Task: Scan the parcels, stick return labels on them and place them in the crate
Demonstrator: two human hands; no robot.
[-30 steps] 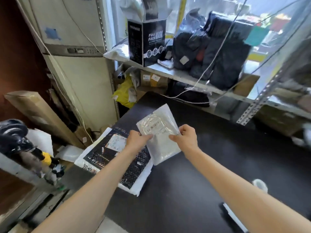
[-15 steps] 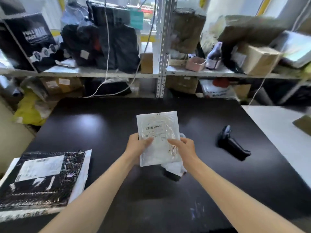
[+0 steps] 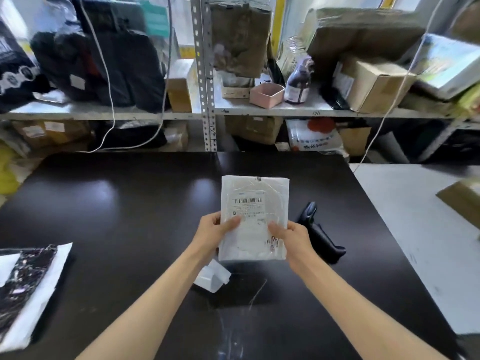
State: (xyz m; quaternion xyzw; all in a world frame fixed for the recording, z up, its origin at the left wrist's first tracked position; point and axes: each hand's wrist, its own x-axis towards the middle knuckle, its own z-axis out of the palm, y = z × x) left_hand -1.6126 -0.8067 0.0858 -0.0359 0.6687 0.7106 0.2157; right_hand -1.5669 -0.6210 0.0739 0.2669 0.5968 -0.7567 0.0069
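**Item:** white poly-mailer parcel [image 3: 254, 216], centre of the frame, held upright above the black table [image 3: 117, 216], with the barcode label [image 3: 248, 201] facing the camera.

**Handling (judged):** light and soft, with a slick, crinkly film skin. The contents look thin and pliable, though what is inside cannot be made out. Best taken low on the side edges, leaving the barcode uncovered.

**Hands:** the left hand [image 3: 213, 229] grips the lower left edge, thumb across the front. The right hand [image 3: 293, 237] grips the lower right edge the same way. The parcel's upper half stands free above both.

**Adjacent:**
- A black handheld scanner [image 3: 319, 235] lies on the table just right of the right hand, partly behind it.
- A small white wrapper [image 3: 211, 276] lies below the parcel, beside the left wrist.

**Lower left of the frame:** a black-patterned parcel [image 3: 23, 281], well apart.
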